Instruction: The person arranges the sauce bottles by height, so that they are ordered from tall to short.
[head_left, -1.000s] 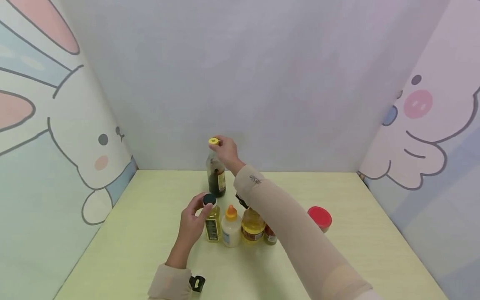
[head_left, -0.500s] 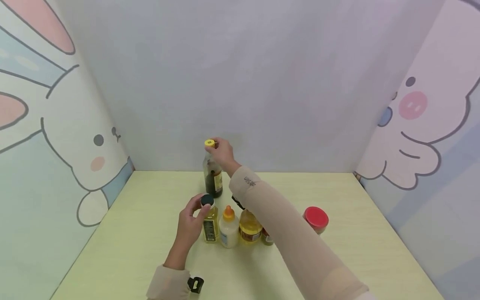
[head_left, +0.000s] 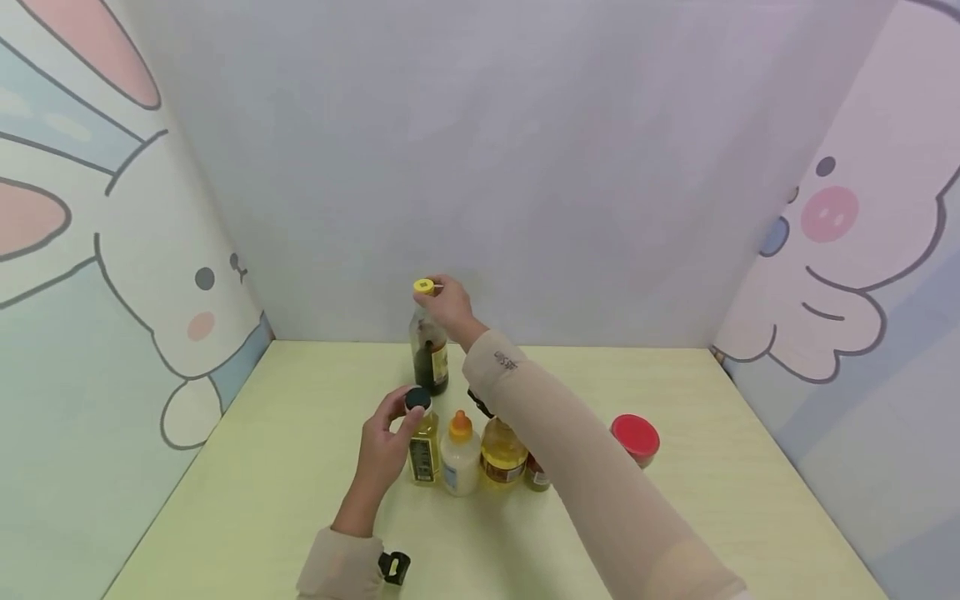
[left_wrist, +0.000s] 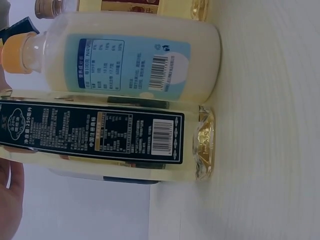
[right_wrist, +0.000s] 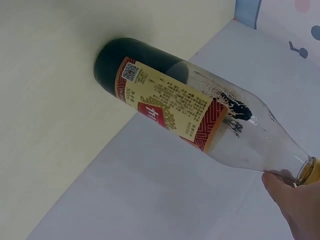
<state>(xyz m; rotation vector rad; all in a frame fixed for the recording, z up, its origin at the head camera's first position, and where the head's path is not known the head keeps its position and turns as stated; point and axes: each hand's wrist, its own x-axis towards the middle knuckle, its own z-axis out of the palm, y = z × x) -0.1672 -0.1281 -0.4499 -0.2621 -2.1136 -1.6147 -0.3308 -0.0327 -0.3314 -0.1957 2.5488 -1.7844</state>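
Observation:
My left hand (head_left: 384,450) grips the top of a small clear bottle of yellow oil (head_left: 424,458), thumb and fingers around its dark green cap (head_left: 417,398). The oil bottle stands upright; its black printed label (left_wrist: 95,131) fills much of the left wrist view. Farther back, my right hand (head_left: 450,307) pinches the yellow-capped neck of a tall glass bottle of dark sauce (head_left: 431,367). That bottle's base rests on the table, and its yellow-and-red label (right_wrist: 170,105) shows in the right wrist view. The right palm is mostly hidden.
Right of the oil bottle stand a white squeeze bottle with an orange cap (head_left: 460,462), a rounder yellow oil bottle (head_left: 502,454) and a small jar (head_left: 537,473) partly behind my right sleeve. A red-lidded jar (head_left: 635,437) stands farther right. Behind rises the grey back wall (head_left: 480,167).
The view shifts slightly left and right with the head. Both hands keep their hold, and the bottles stay where they were.

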